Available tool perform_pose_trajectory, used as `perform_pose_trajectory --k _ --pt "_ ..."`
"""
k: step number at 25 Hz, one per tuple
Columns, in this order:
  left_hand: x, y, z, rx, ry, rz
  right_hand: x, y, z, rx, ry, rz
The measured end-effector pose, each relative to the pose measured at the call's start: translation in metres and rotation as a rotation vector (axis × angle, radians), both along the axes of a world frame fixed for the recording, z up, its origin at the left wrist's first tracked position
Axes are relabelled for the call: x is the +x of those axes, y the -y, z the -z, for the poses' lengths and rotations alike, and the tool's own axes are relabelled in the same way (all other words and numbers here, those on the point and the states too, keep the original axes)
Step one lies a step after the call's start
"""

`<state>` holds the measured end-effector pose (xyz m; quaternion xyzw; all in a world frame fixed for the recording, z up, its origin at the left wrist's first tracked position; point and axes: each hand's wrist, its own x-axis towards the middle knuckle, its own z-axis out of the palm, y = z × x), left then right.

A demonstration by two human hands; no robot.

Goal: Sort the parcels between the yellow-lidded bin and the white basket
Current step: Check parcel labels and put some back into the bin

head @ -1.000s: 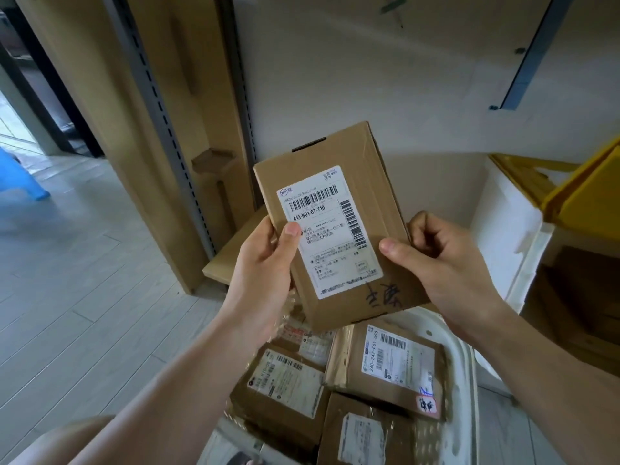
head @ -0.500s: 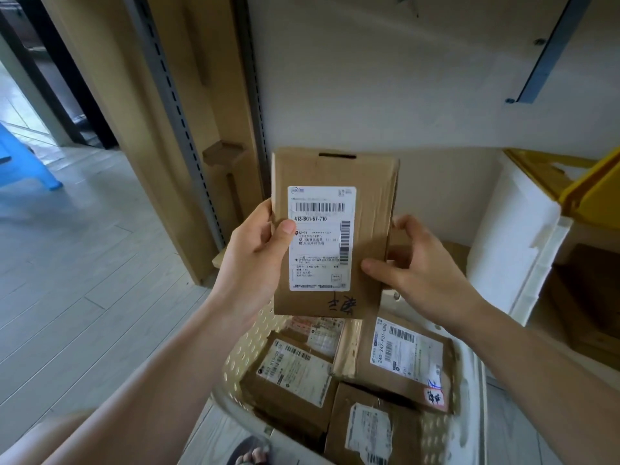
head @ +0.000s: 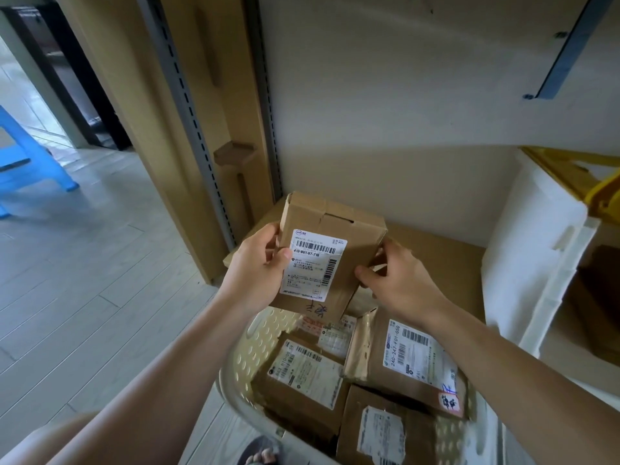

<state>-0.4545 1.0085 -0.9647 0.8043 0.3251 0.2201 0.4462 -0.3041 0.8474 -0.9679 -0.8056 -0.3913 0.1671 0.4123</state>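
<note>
Cardboard parcel (head: 330,260), gripped by left hand (head: 258,268) and right hand (head: 401,280), had dropped from raised reading height toward the white basket (head: 250,350) at six o'clock, likely its destination.

Both hands — left (head: 256,270), right (head: 399,280) — grip a labelled parcel (head: 335,253) above the white basket (head: 241,360).

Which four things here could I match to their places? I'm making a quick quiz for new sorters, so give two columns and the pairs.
Things:
1. held parcel
2. parcel marked 240-247
3. yellow-lidded bin
4. blue stool

Places:
A. far left, on the floor
B. between both hands
C. right edge of the view
D. lying in the white basket

Pairs: 1-B, 2-D, 3-C, 4-A
</note>
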Motion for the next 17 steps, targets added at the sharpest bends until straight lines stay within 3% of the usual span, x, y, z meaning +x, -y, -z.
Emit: perform_pose_trajectory --k 3,8,17 --pt "0.005 -0.004 0.011 0.031 -0.010 -0.021 0.007 -0.003 0.007 0.005 0.005 0.024" --pt "0.016 -0.009 0.044 0.259 -0.223 -0.122 0.015 -0.007 0.030 -0.160 -0.029 0.075" --pt "0.041 -0.010 0.057 -0.036 -0.232 -0.102 0.016 -0.024 0.046 -0.259 -0.005 0.044"
